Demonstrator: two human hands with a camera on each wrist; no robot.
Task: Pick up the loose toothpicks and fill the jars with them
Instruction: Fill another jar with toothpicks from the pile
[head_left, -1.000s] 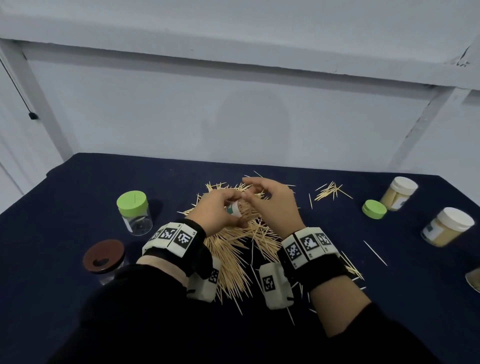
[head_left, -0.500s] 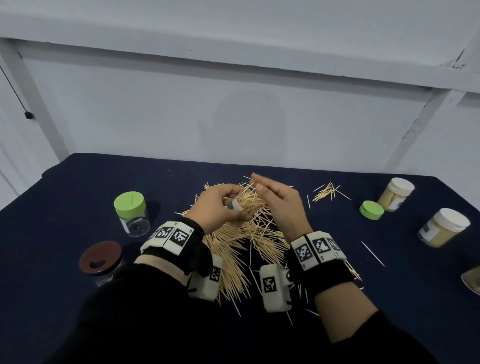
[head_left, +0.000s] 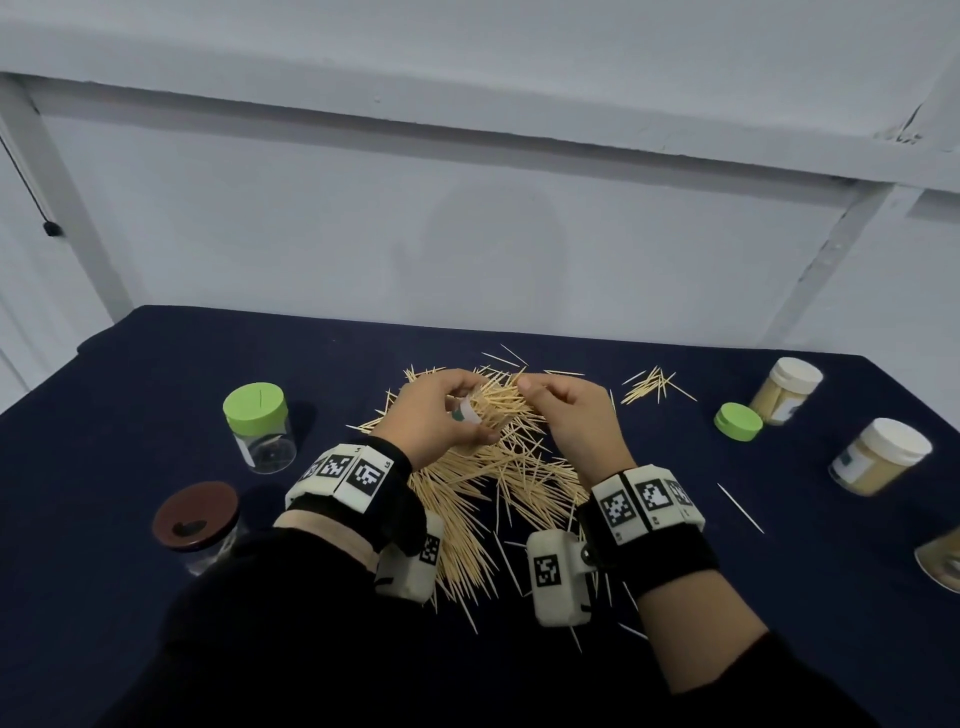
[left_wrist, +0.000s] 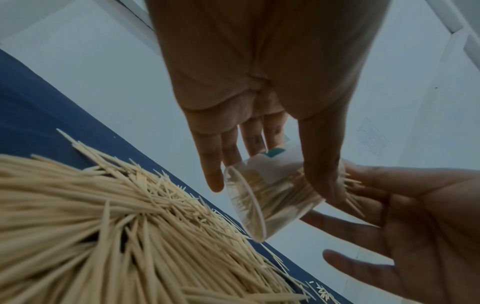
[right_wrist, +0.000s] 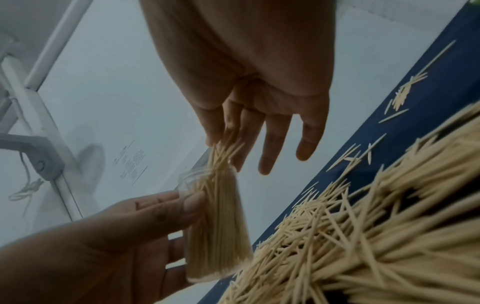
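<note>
My left hand (head_left: 447, 405) grips a small clear jar (left_wrist: 270, 195) with a white and teal label, tilted with its mouth toward my right hand. The jar (right_wrist: 218, 226) is packed with toothpicks. My right hand (head_left: 535, 389) pinches a small bunch of toothpicks (right_wrist: 221, 160) between thumb and forefinger, their ends in the jar's mouth; its other fingers are spread. Both hands hover over the big pile of loose toothpicks (head_left: 498, 483) on the dark blue table (head_left: 156, 364).
At the left stand a clear jar with a green lid (head_left: 258, 426) and one with a brown lid (head_left: 195, 525). To the right are a loose green lid (head_left: 737, 422), two white-lidded filled jars (head_left: 787, 389) (head_left: 878, 457), a small toothpick cluster (head_left: 652, 384) and a single toothpick (head_left: 740, 507).
The right hand's fingers have shifted slightly at the jar's mouth, with toothpicks now pinched there. The left hand has kept hold of the jar in about the same place.
</note>
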